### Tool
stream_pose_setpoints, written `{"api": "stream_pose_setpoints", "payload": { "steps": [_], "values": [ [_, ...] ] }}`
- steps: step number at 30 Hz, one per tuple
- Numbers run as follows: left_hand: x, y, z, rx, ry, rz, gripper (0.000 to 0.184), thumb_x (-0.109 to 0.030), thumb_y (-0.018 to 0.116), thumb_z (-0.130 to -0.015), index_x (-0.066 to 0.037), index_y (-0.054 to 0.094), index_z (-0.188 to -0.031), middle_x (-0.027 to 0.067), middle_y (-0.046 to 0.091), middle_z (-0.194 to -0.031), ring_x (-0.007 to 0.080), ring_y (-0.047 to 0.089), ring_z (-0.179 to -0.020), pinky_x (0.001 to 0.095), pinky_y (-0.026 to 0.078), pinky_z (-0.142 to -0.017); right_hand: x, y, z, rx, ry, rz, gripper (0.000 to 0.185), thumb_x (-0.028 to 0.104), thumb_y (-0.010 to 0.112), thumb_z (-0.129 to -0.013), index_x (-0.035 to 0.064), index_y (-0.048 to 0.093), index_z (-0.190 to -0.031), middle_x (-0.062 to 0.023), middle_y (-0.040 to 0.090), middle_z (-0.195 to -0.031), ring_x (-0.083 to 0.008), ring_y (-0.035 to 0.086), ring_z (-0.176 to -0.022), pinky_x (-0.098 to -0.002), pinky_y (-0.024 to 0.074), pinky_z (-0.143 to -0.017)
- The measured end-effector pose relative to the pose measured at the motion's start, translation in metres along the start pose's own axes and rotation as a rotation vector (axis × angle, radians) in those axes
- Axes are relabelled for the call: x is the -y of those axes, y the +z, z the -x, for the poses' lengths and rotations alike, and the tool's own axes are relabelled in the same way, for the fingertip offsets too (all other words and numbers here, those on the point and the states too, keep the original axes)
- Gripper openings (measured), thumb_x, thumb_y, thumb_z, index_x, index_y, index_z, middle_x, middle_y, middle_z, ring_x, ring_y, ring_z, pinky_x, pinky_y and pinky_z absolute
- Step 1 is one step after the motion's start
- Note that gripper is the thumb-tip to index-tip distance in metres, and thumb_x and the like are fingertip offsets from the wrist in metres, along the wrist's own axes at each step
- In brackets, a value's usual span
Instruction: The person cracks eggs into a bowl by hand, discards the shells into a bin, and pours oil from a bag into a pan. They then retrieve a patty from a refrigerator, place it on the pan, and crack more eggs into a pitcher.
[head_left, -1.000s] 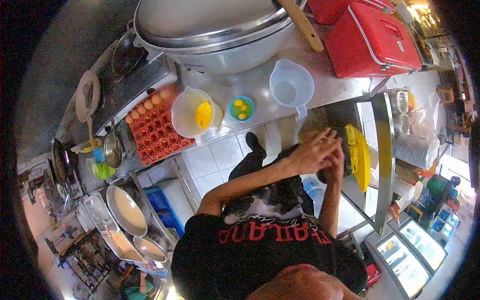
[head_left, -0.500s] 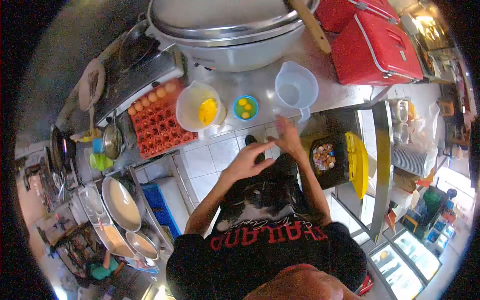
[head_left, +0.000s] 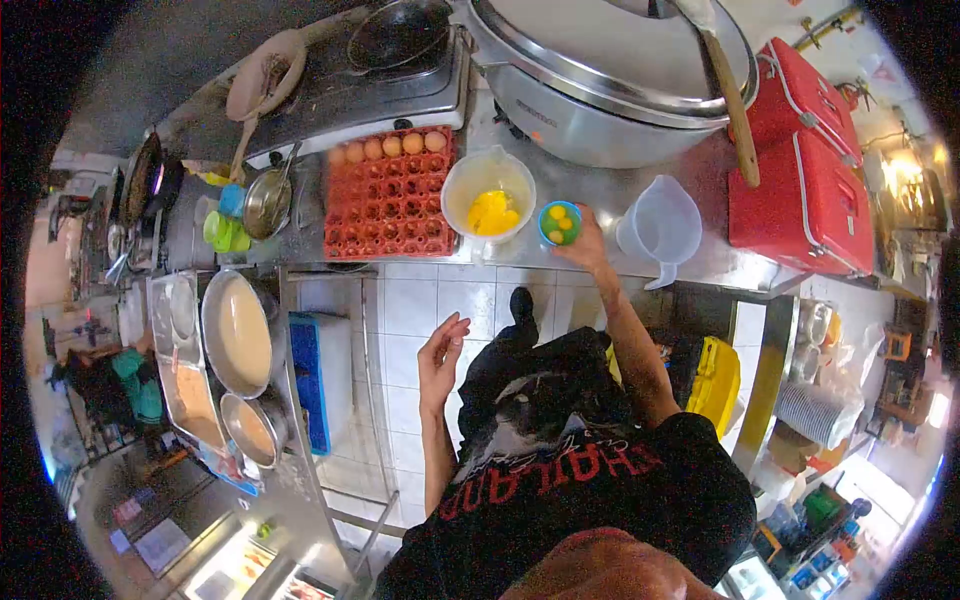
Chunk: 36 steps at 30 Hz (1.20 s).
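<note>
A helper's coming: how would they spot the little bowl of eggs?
Find the huge lidded pot on the steel counter. At the counter's near edge, the right hand holds the bowl, between two whitish jugs. It alone is small and blue-rimmed.

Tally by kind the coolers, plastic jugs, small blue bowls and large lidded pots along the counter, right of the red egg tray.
Red coolers: 2
Plastic jugs: 2
Small blue bowl: 1
Large lidded pot: 1
Total: 6

Red "THAILAND" lettering [head_left: 570, 475] on black shirt [head_left: 610, 510], white script [head_left: 530, 462] unreadable
</note>
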<state>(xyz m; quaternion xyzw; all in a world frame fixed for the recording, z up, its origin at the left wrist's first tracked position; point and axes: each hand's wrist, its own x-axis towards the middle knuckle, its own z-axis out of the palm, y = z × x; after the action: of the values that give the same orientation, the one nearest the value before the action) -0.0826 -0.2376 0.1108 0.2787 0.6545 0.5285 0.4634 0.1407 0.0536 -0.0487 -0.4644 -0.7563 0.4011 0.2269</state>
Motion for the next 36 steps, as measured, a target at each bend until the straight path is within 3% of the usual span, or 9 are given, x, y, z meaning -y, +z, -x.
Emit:
{"api": "stream_pose_setpoints", "payload": {
  "steps": [8, 11, 14, 17, 20, 29, 31, 33, 36],
  "values": [
    [0.016, -0.012, -0.008, -0.092, -0.022, 0.014, 0.040, -0.023, 0.056, -0.097, 0.001, 0.055, -0.130, 0.0140, 0.066, -0.116, 0.0191, 0.062, -0.101, 0.0323, 0.048, -0.088, 0.128, -0.101, 0.015, -0.076, -0.179, 0.126, 0.089, 0.035, 0.087, -0.056, 0.0029, 0.046, -0.128, -0.0175, 0.058, -0.121, -0.0355, 0.056, -0.114, -0.0427, 0.0461, -0.096],
    [0.017, -0.008, -0.026, -0.070, 0.017, 0.010, 0.039, -0.023, 0.056, -0.097, 0.000, 0.056, -0.129, 0.0135, 0.067, -0.115, 0.0197, 0.063, -0.100, 0.0323, 0.048, -0.087, 0.179, -0.129, 0.002, 0.061, -0.157, 0.093, 0.090, 0.031, 0.086, -0.054, 0.0029, 0.046, -0.129, -0.0194, 0.058, -0.122, -0.0372, 0.056, -0.114, -0.0428, 0.0467, -0.096],
    [0.004, -0.001, -0.037, -0.013, 0.028, 0.073, 0.038, -0.017, 0.057, -0.097, 0.004, 0.055, -0.128, 0.0152, 0.066, -0.115, 0.0193, 0.061, -0.103, 0.0318, 0.046, -0.095, 0.191, -0.129, -0.020, 0.080, -0.374, 0.247, 0.102, 0.024, 0.089, -0.048, 0.0039, 0.040, -0.135, -0.0252, 0.057, -0.120, -0.0417, 0.057, -0.111, -0.0438, 0.0503, -0.091],
    [0.007, 0.004, -0.038, -0.019, 0.045, 0.039, 0.038, -0.022, 0.056, -0.098, 0.001, 0.056, -0.128, 0.0138, 0.067, -0.114, 0.0192, 0.062, -0.102, 0.0317, 0.047, -0.090, 0.220, -0.115, -0.038, 0.123, -0.358, 0.371, 0.101, 0.017, 0.086, -0.047, 0.0042, 0.040, -0.135, -0.0250, 0.054, -0.124, -0.0447, 0.058, -0.106, -0.0452, 0.0526, -0.087],
    [0.010, 0.005, -0.032, -0.040, 0.047, 0.045, 0.038, -0.024, 0.055, -0.098, -0.001, 0.057, -0.127, 0.0133, 0.067, -0.114, 0.0196, 0.062, -0.102, 0.0320, 0.048, -0.087, 0.249, -0.093, -0.046, 0.213, -0.283, 0.767, 0.079, 0.011, 0.078, -0.057, 0.0028, 0.046, -0.129, -0.0216, 0.052, -0.125, -0.0449, 0.058, -0.102, -0.0464, 0.0499, -0.090],
    [0.034, -0.003, -0.012, -0.138, 0.010, 0.085, 0.039, -0.026, 0.055, -0.098, 0.002, 0.058, -0.125, 0.0129, 0.068, -0.111, 0.0190, 0.063, -0.098, 0.0306, 0.049, -0.084, 0.264, -0.005, -0.058, -0.034, -0.614, 1.472, 0.058, 0.009, 0.066, -0.073, 0.0080, 0.048, -0.129, -0.0157, 0.049, -0.123, -0.0370, 0.053, -0.099, -0.0428, 0.0478, -0.079],
    [0.032, -0.004, -0.011, -0.160, -0.026, 0.095, 0.038, -0.024, 0.056, -0.098, 0.002, 0.058, -0.125, 0.0133, 0.068, -0.111, 0.0187, 0.063, -0.098, 0.0306, 0.048, -0.086, 0.276, -0.012, -0.050, 0.015, -0.743, 1.636, 0.048, 0.010, 0.061, -0.078, 0.0099, 0.052, -0.125, -0.0144, 0.050, -0.121, -0.0397, 0.051, -0.102, -0.0482, 0.0452, -0.077],
    [0.032, -0.006, -0.012, -0.172, -0.071, 0.127, 0.036, -0.019, 0.057, -0.097, 0.002, 0.057, -0.126, 0.0145, 0.067, -0.113, 0.0185, 0.061, -0.100, 0.0308, 0.048, -0.090, 0.273, -0.012, -0.051, -0.007, -0.821, 1.561, 0.050, 0.009, 0.062, -0.076, 0.0099, 0.052, -0.125, -0.0142, 0.050, -0.121, -0.0400, 0.051, -0.103, -0.0493, 0.0448, -0.078],
    [0.035, -0.010, -0.011, -0.187, -0.079, 0.125, 0.037, -0.022, 0.058, -0.097, 0.002, 0.058, -0.126, 0.0145, 0.067, -0.112, 0.0178, 0.061, -0.099, 0.0308, 0.048, -0.089, 0.257, -0.015, -0.058, -0.063, -0.749, 1.120, 0.071, 0.007, 0.074, -0.063, 0.0073, 0.047, -0.129, -0.0154, 0.049, -0.124, -0.0377, 0.052, -0.105, -0.0466, 0.0464, -0.083]
  ]
}}
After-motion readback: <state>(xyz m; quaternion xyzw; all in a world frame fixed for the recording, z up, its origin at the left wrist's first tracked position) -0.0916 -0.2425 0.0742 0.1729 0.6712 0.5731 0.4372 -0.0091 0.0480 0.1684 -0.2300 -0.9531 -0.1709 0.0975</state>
